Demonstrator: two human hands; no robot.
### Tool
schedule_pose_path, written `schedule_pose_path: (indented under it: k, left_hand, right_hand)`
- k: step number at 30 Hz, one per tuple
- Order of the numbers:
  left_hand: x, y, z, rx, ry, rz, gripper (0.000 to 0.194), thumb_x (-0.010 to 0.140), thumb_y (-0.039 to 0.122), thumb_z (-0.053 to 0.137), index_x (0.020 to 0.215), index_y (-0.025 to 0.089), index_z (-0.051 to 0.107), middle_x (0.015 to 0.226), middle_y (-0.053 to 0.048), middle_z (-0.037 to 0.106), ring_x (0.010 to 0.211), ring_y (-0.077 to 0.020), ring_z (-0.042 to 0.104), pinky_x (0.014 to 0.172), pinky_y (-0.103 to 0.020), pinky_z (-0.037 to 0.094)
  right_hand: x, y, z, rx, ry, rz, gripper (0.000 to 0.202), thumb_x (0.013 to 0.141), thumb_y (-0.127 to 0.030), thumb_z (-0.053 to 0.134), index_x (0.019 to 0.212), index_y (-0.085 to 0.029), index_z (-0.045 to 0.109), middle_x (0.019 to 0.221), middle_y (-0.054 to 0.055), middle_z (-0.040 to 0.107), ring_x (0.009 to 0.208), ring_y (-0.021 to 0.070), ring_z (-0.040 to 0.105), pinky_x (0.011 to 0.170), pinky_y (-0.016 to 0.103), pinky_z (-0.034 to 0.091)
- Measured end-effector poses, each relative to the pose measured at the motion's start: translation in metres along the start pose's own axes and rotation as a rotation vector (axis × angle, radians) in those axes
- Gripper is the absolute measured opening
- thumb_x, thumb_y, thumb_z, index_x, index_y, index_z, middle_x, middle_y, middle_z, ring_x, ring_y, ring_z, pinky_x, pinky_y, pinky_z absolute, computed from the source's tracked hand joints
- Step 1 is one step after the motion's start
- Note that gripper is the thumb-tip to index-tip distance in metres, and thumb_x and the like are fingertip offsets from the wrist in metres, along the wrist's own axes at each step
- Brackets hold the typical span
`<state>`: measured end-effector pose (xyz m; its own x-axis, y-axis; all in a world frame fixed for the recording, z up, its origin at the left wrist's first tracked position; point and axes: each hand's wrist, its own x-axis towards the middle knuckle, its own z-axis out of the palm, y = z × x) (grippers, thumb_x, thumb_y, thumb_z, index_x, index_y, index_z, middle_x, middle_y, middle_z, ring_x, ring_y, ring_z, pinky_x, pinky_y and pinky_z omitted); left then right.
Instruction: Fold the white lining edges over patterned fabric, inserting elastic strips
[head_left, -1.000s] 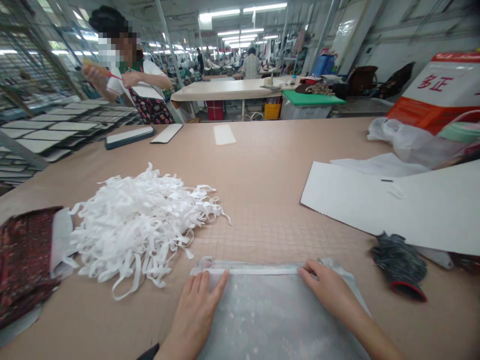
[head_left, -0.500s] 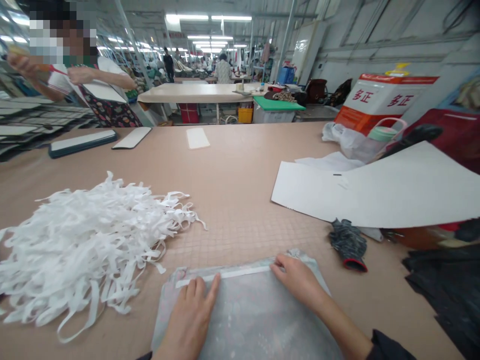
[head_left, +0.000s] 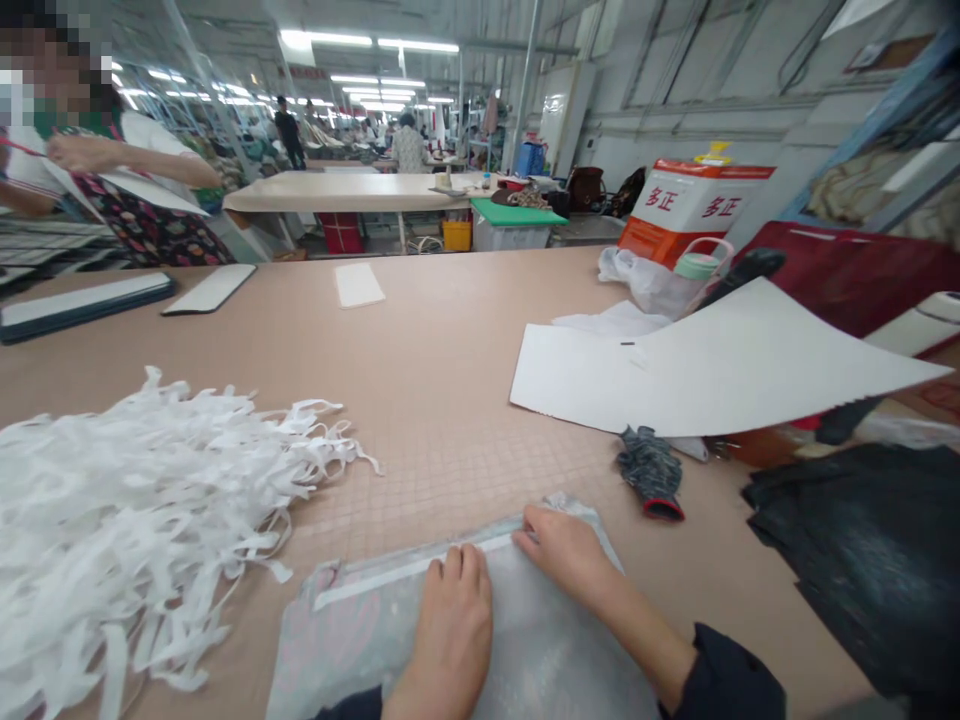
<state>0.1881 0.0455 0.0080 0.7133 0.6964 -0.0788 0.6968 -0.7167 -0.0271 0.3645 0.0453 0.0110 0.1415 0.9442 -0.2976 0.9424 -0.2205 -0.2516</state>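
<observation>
On white strip (head_left: 382, 580), left hand (head_left: 456, 620), right hand (head_left: 566, 552), tabletop (head_left: 442, 370) beyond sheet (head_left: 367, 640) edge

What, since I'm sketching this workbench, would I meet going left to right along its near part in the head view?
Pile of white strips → left hand → right hand → grey knit glove with red cuff → black sheet material.

A yellow-capped, white-and-orange, box-shaped container (head_left: 686, 208) is bearing the characters "多正" in red on two adjoining sides.
</observation>
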Motion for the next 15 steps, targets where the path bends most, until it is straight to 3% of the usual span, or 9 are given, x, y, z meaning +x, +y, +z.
schedule_pose_path:
  k: [8, 15]
  left_hand:
    - [0.003, 0.004, 0.015, 0.092, 0.074, 0.022, 0.042, 0.074, -0.004, 0.041, 0.111, 0.007, 0.058, 0.113, -0.016, 0.056, 0.103, -0.0261, 0.05, 0.085, -0.04, 0.043]
    - [0.012, 0.011, 0.007, 0.082, 0.05, 0.01, 0.054, 0.075, -0.001, 0.043, 0.126, 0.017, 0.046, 0.099, -0.01, 0.058, 0.089, -0.0238, 0.053, 0.073, -0.036, 0.046]
  right_hand:
    - [-0.002, 0.07, -0.004, 0.364, 0.091, 0.077, 0.014, 0.078, -0.027, 0.047, 0.075, -0.019, 0.058, 0.077, 0.002, 0.065, 0.075, 0.0162, 0.058, 0.066, 0.024, 0.037]
    - [0.0, 0.079, -0.007, 0.365, 0.123, 0.13, 0.013, 0.077, -0.023, 0.047, 0.071, -0.018, 0.057, 0.071, 0.001, 0.063, 0.068, 0.0142, 0.055, 0.059, 0.022, 0.034]
